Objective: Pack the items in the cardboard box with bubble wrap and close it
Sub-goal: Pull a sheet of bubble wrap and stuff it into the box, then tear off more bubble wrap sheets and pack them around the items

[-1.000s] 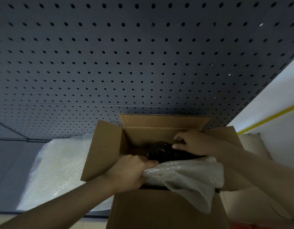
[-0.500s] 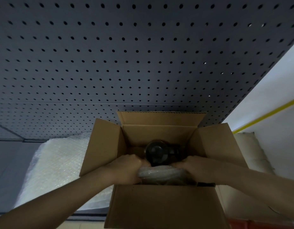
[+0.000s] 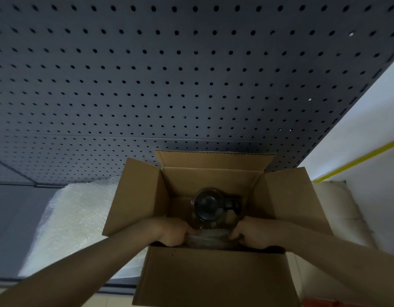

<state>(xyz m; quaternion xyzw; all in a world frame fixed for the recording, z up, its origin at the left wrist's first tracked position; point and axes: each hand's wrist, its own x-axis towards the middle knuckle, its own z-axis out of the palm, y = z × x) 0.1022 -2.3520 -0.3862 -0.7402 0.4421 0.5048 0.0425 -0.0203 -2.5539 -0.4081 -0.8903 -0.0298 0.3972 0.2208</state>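
Observation:
An open brown cardboard box (image 3: 213, 278) stands in front of me with all flaps up. Inside it sits a dark round item with a side handle (image 3: 208, 206). Between that item and the near wall lies a wad of bubble wrap (image 3: 210, 239), mostly sunk below the rim. My left hand (image 3: 171, 233) grips the wad's left end. My right hand (image 3: 251, 237) grips its right end. Both hands reach down inside the box, and their fingertips are hidden in the wrap.
A large sheet of bubble wrap (image 3: 72, 218) lies on the grey surface left of the box. A blue-grey pegboard wall (image 3: 169, 74) rises behind. A pale cushion-like pack (image 3: 340, 209) lies to the right, under a white wall with a yellow stripe (image 3: 357, 160).
The bubble wrap hung over the box's near edge; both hands have pushed it down inside. My right hand moved from the dark item to the wrap's right end.

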